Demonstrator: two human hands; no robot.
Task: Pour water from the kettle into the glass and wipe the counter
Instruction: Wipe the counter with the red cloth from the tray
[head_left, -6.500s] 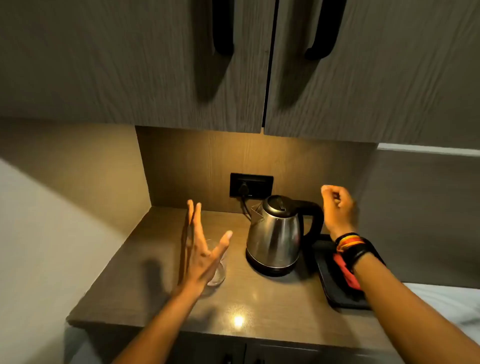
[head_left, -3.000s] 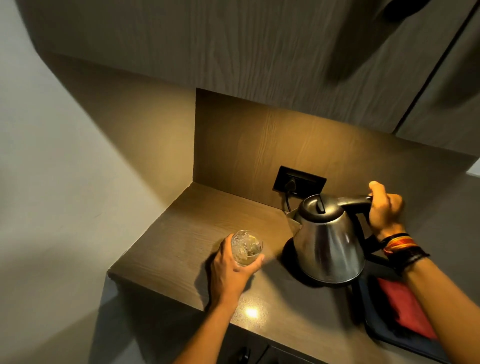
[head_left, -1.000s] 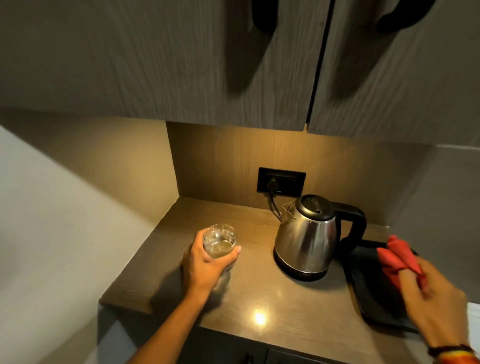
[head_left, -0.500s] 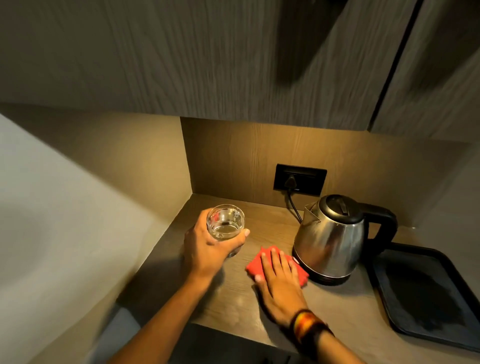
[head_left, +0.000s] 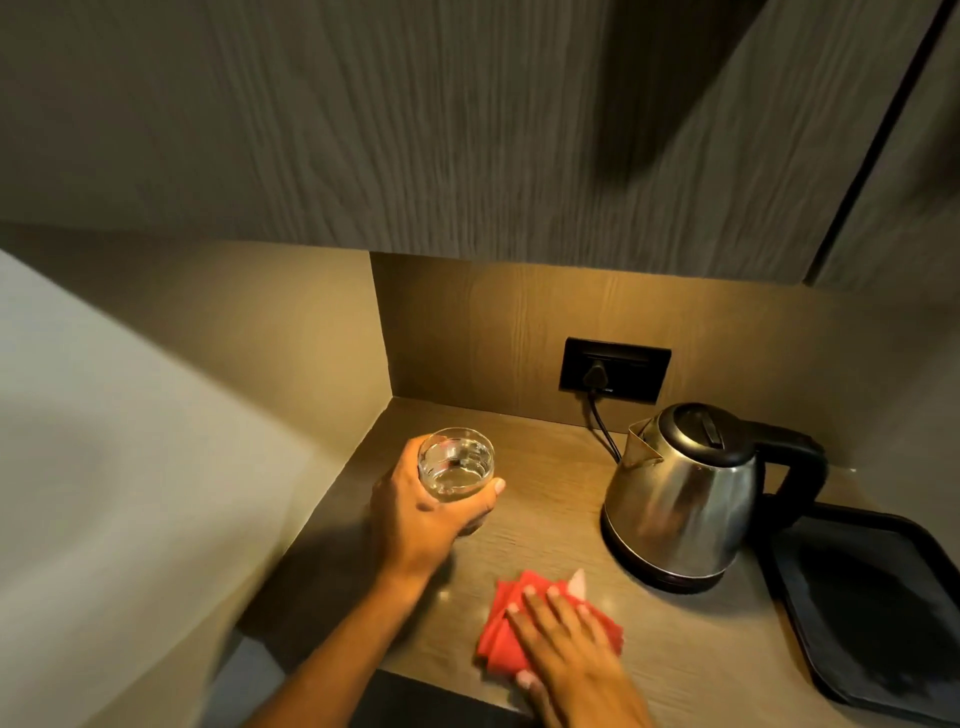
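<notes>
A person's left hand holds a glass of water lifted above the left part of the wooden bench, fingers wrapped round its side and closed on it. Just right and nearer the front edge, the right hand lies flat on a folded red cloth, fingers spread and pressing it to the surface. Further right the steel kettle stands upright on its base, its cord plugged into the wall socket; a black tray lies beside it. With pouring apparently finished, wiping looks under way. The risks: a tilt of the raised glass could spill fresh water, and a broad sweep right could knock the kettle or snag its cord.
</notes>
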